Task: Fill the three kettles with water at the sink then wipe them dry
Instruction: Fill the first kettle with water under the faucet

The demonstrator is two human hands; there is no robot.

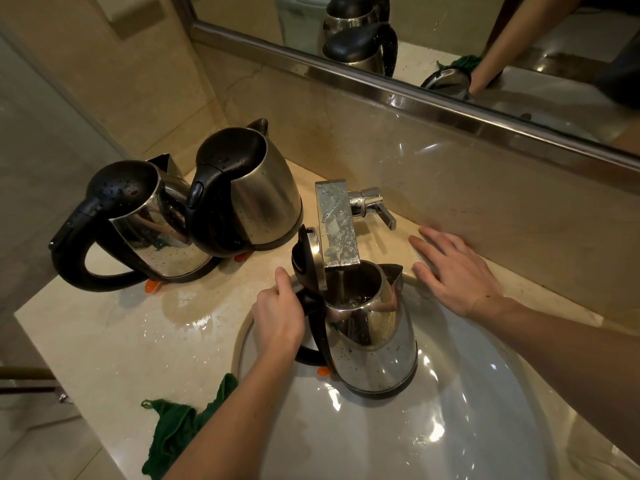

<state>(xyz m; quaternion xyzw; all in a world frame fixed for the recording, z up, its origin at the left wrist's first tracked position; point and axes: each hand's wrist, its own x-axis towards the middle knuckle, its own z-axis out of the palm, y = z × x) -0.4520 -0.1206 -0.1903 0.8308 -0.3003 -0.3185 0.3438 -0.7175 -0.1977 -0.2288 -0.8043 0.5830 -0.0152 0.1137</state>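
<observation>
A steel kettle (372, 337) with a black handle hangs over the white sink (450, 427), its lid flipped up under the chrome faucet spout (337, 223). A thin stream of water runs into it. My left hand (278, 315) is shut on its handle. My right hand (457, 271) lies flat and open on the counter, just right of the faucet lever (375, 204). Two more steel kettles stand with lids closed on the counter at the left, one nearer (138, 223) and one behind (249, 188), both dotted with droplets.
A crumpled green cloth (180, 431) lies at the counter's front edge, left of the sink. The beige marble counter (138, 334) is wet. A mirror (450, 36) and a marble backsplash run along the back; a wall closes the left corner.
</observation>
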